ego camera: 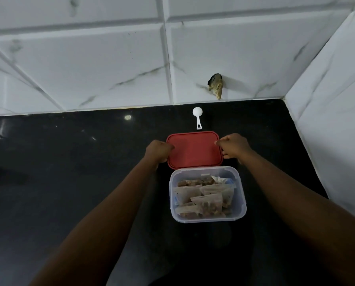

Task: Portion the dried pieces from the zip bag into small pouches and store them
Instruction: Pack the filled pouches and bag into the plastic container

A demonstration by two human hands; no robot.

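Observation:
A clear plastic container (241,195) stands open on the black counter, holding several small pouches (206,200) of brown dried pieces. Just behind it lies a red lid (194,149). My left hand (158,150) grips the lid's left edge and my right hand (233,146) grips its right edge, thumbs on top. I cannot tell whether the lid rests on the counter or is lifted off it. A zip bag seems to lie among the pouches at the container's far side, mostly hidden.
A white plastic scoop (197,117) lies on the counter behind the lid, near the tiled wall. A damaged hole (215,85) marks the wall above it. A second tiled wall (327,120) closes the counter on the right.

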